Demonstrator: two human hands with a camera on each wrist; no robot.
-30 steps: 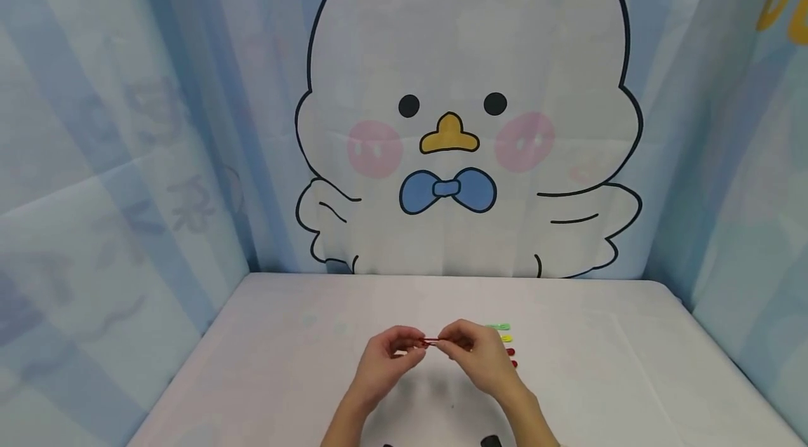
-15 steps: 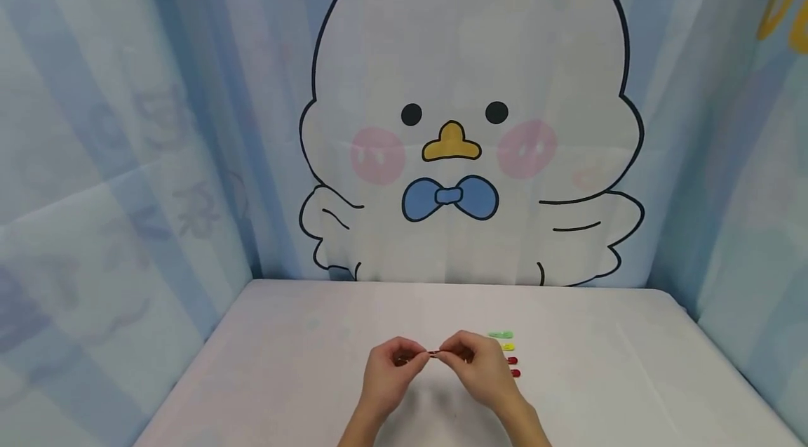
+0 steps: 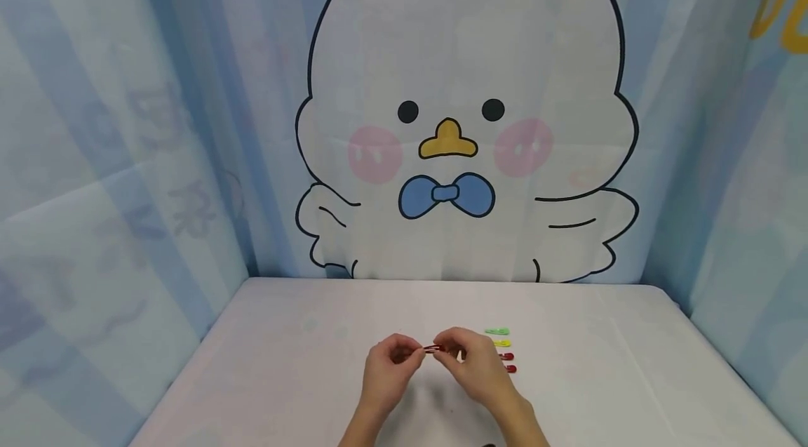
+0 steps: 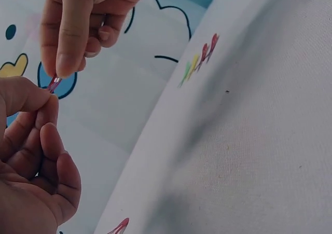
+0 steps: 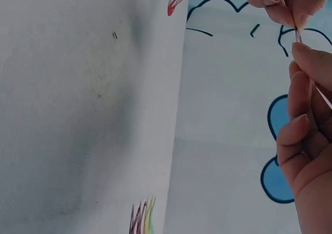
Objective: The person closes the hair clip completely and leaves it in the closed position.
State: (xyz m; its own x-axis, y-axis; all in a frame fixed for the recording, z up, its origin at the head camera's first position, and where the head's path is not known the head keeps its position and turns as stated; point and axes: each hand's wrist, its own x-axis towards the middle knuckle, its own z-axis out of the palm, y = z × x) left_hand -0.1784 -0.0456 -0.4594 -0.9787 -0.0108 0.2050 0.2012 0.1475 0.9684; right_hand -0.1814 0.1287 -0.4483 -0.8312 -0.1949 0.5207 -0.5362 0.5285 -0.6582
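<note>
Both hands are raised over the table and meet at a small red hair clip (image 3: 433, 349). My left hand (image 3: 388, 373) pinches one end between thumb and fingertips. My right hand (image 3: 475, 370) pinches the other end, and its fingers cover part of the clip. In the left wrist view a short piece of the red clip (image 4: 54, 83) shows between the two hands. Another red hair clip (image 5: 174, 4), its two parts spread, lies on the table on the left-hand side; the head view does not show it.
To the right of my hands lies a column of hair clips: a green clip (image 3: 497, 331), a yellow clip (image 3: 502, 343) and two red clips, the nearer red clip (image 3: 511, 369) partly behind my right hand. A printed cloth backdrop (image 3: 442, 243) stands behind the white table (image 3: 600, 363).
Both hands keep hold of the red clip. My right-hand fingers have shifted slightly on it, and more red shows between the hands. The head view has shifted a little.
</note>
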